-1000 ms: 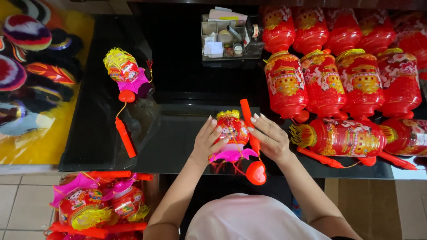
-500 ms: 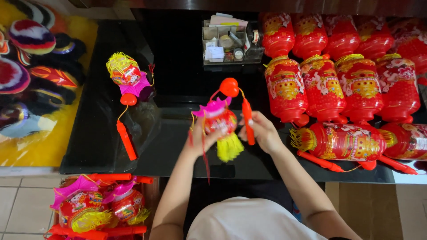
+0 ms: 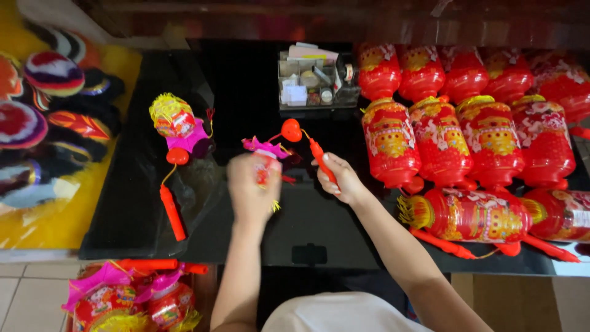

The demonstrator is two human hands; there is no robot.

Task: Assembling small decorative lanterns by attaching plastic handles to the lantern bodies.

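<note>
My left hand (image 3: 251, 187) grips a small red and pink toy lantern (image 3: 265, 150) with a yellow tassel, held over the black table (image 3: 307, 221); the hand is blurred by motion. My right hand (image 3: 342, 180) holds the lantern's orange stick handle (image 3: 322, 158), whose round orange end (image 3: 291, 130) points up and left. A second small lantern (image 3: 178, 125), with a yellow top and pink skirt, lies on the table to the left, its orange stick (image 3: 172, 212) stretched toward me.
Several large red lanterns (image 3: 442, 138) fill the table's right side, one (image 3: 467, 215) lying flat. A clear organiser box (image 3: 313, 80) stands at the back. More small lanterns (image 3: 123, 295) sit in a box at lower left. Striped balls (image 3: 52, 74) lie on a yellow surface left.
Both hands have carried the small lantern up and left, turning it so the pink skirt faces away. My right hand has shifted along the stick, now lower and right of the lantern.
</note>
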